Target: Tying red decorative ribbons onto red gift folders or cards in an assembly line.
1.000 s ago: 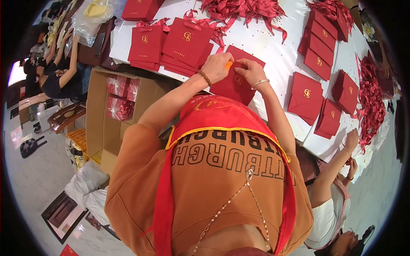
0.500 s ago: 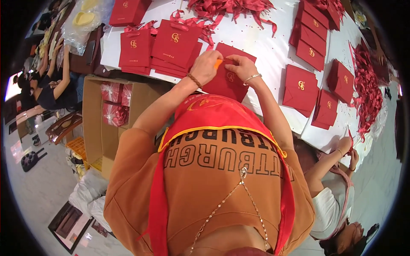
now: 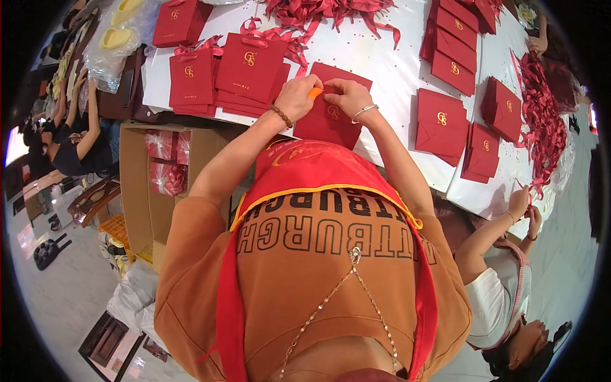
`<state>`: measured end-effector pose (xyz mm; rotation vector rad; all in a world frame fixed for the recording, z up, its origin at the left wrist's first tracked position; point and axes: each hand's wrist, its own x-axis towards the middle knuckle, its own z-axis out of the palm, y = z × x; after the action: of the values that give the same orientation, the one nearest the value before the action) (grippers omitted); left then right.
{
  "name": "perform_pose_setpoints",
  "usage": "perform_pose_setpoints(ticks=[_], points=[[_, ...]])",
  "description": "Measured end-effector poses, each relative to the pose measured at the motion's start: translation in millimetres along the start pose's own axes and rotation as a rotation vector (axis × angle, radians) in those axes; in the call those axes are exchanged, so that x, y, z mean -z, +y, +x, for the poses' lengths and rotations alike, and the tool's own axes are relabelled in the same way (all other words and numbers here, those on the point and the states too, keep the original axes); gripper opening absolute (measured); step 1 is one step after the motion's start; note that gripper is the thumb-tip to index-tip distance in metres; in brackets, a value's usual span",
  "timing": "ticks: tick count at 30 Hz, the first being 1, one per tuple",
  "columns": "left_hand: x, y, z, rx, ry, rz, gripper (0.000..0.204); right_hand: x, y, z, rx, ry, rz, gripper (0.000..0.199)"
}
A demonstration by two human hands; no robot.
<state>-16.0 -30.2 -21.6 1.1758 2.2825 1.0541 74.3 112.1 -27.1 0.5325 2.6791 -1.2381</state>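
Observation:
A dark red paper gift bag (image 3: 326, 132) with a gold emblem lies flat at the table's near edge, right in front of me. Over its upper part my left hand (image 3: 296, 100) is closed around a small orange tool (image 3: 315, 93), whose kind I cannot make out. My right hand (image 3: 348, 99) faces it on the same bag, thumb and fingers pinched close to its upper part. What those fingertips hold, if anything, is too small to tell. To the left lie more red gift bags (image 3: 251, 69) with ribbon handles, overlapping in a pile.
Heaps of red ribbon (image 3: 331, 11) lie at the back and on the right (image 3: 546, 121) of the white table (image 3: 398, 83). Stacked red bags (image 3: 439, 124) stand at the right. An open cardboard box (image 3: 137, 184) holds wrapped red packs. A co-worker's hands (image 3: 523, 207) handle red ribbon.
The whole view has shifted a little, so the table's things sit slightly further left. Both my hands stay on the same bag, with the orange tool still in the left.

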Motion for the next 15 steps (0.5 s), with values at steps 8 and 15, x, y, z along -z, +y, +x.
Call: perform_pose_setpoints(ticks=[8, 15], points=[[-10, 19, 2, -0.193, -0.004, 0.459, 0.007, -3, -5, -4, 0.053, 0.081, -0.046, 0.030], [-2, 5, 12, 0.049, -0.064, -0.064, 0.017, 1, -1, -6, 0.006, 0.040, 0.147, 0.027]])
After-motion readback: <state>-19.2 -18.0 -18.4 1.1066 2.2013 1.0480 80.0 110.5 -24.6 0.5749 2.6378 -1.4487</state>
